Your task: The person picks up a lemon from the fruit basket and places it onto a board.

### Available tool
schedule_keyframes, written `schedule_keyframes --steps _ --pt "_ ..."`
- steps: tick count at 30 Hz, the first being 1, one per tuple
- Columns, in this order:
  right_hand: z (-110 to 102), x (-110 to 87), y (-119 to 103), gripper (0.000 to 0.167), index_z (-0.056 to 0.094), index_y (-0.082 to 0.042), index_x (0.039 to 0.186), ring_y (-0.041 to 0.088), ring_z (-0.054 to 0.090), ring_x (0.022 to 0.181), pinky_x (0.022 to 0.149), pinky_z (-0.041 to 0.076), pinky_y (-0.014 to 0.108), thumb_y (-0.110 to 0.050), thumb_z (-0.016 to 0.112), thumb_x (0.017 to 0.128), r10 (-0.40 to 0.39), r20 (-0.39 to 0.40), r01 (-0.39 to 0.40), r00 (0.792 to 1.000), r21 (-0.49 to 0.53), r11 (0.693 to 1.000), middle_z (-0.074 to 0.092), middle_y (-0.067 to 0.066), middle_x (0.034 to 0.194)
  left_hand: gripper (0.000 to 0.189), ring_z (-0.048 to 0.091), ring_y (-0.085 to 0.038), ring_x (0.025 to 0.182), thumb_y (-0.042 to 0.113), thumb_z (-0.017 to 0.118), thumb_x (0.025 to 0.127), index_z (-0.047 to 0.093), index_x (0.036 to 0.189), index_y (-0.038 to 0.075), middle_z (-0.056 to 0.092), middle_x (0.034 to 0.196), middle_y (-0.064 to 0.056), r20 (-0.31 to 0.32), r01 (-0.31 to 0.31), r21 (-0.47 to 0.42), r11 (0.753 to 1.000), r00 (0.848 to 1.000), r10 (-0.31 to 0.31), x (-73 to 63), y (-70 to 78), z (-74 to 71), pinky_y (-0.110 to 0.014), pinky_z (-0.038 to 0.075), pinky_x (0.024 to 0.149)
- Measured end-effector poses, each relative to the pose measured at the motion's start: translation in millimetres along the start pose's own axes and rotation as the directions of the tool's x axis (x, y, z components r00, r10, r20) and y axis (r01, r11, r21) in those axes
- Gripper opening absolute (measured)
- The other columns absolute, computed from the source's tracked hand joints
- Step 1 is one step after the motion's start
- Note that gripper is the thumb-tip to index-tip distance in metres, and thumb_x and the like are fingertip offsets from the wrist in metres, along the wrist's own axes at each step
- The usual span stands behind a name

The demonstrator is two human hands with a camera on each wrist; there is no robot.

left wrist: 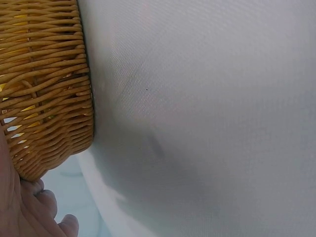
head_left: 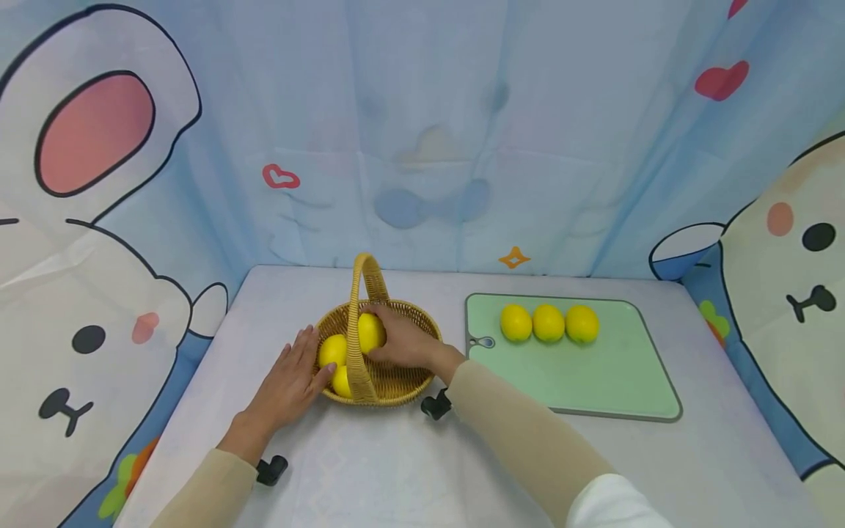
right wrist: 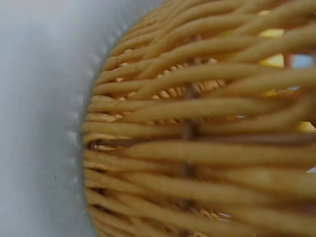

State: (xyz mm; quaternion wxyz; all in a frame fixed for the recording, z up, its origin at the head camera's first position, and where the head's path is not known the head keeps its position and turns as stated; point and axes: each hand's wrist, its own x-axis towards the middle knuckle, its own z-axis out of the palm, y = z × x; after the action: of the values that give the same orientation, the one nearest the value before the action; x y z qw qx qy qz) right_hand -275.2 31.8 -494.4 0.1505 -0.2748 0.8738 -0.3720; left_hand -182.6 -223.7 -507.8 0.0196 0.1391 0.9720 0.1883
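A wicker basket [head_left: 401, 392] with a tall arched handle stands on the table, left of centre. My right hand [head_left: 404, 339] reaches into it and grips a lemon [head_left: 371, 332] just behind the handle. Two other lemons, one at the left [head_left: 332, 351] and one nearer the front [head_left: 341, 382], lie inside on the left side. Along the basket's left rim my left hand [head_left: 290, 381] rests with straight fingers, its thumb at the rim. The left wrist view has that hand [left wrist: 22, 207] against the woven side; the right wrist view is filled by the weave [right wrist: 187, 123].
On the right lies a green cutting board [head_left: 561, 381] with a grey edge. Three lemons [head_left: 548, 323] sit in a row near its far side. A pale cloth covers the table [head_left: 370, 469], and a printed curtain [head_left: 429, 110] hangs behind it.
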Motion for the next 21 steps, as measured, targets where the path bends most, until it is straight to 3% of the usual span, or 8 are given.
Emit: schedule_keyframes --steps 13,21 --pt "-22.9 -26.0 -3.3 0.079 0.035 -0.025 0.160 0.026 0.063 0.122 0.101 0.060 0.038 -0.015 0.078 0.094 -0.022 -0.123 0.043 0.992 0.170 0.984 0.053 0.008 0.150 0.084 0.015 -0.036 0.164 0.054 0.041 0.112 0.009 0.169 0.001 0.012 0.177 -0.019 0.021 0.017 0.008 1.000 1.000 -0.017 1.7 0.1 -0.6 -0.055 0.013 0.134" --pt "-33.3 -38.9 0.7 0.082 0.035 -0.028 0.160 0.027 0.065 0.117 0.098 0.060 0.038 -0.011 0.079 0.094 -0.010 -0.180 0.053 0.984 0.237 0.970 0.044 0.005 0.161 0.084 0.015 -0.037 0.164 0.055 0.039 0.112 0.009 0.169 0.001 0.012 0.177 -0.019 0.022 0.015 0.011 1.000 1.000 -0.015 1.4 -0.5 0.5 -0.056 0.013 0.134"
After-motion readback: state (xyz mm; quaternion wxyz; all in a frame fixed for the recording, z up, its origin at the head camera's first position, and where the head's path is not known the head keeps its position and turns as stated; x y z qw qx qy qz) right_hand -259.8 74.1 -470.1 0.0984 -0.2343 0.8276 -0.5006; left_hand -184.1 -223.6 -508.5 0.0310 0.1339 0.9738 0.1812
